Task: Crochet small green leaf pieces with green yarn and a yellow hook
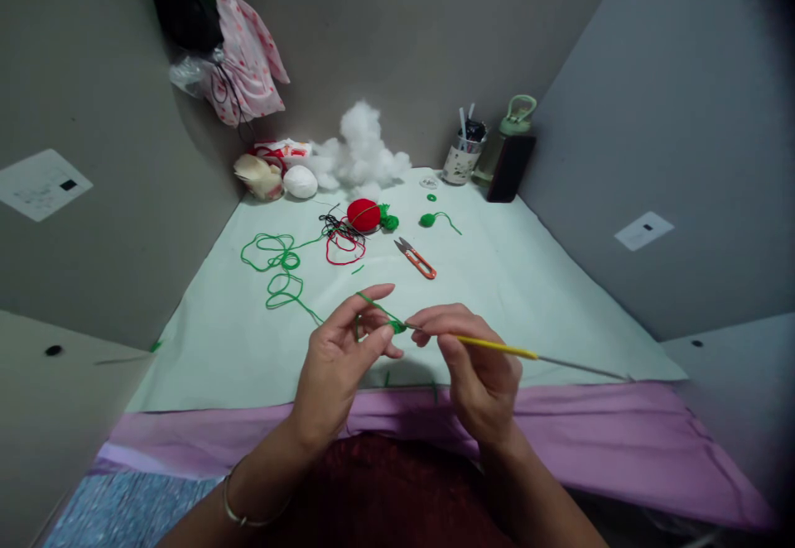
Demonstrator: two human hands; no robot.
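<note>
My left hand (348,345) pinches a small green crocheted piece (397,328) between thumb and fingers. Green yarn (291,301) runs over its raised index finger and trails in loops across the table to the left. In my right hand (475,358) is a crochet hook (497,345) with a yellow grip, its thin metal shaft pointing out to the right. The hook's tip meets the green piece, but the stitch itself is too small to make out. Ahead of my hands lie orange-handled thread snips (417,260), blades toward the back left.
Behind are a red yarn ball (363,214), tangled black yarn (339,227), a small green ball with a tail (427,220) and white stuffing (366,151). A pen cup (460,163), a green bottle (515,117) and a dark phone-like slab (512,169) stand at back right. Grey partitions enclose the table.
</note>
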